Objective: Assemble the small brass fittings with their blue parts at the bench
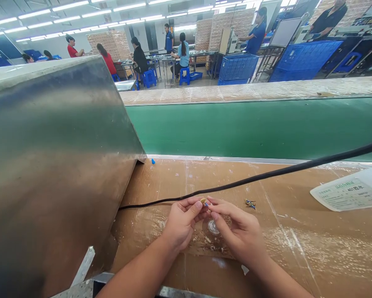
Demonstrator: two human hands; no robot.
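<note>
Above the cardboard-covered bench (285,248), my two hands meet near the middle of the view. My left hand (183,219) pinches a small round brass-coloured piece (202,201) between thumb and fingers. The fingertips of my right hand (240,229) close on a tiny blue part (206,204) against that piece; its exact kind is too small to tell. Just below the fingers lies a small clear round disc (213,227), partly covered by my right hand. To the right rests a little pile of brass and blue pieces (250,203).
A black cable (260,176) crosses the bench behind my hands. A large metal housing (55,165) stands at left, and a green conveyor belt (254,124) runs beyond. At right lies a labelled translucent bottle (350,190). A blue bit (153,161) sits near the housing. Several people work farther back.
</note>
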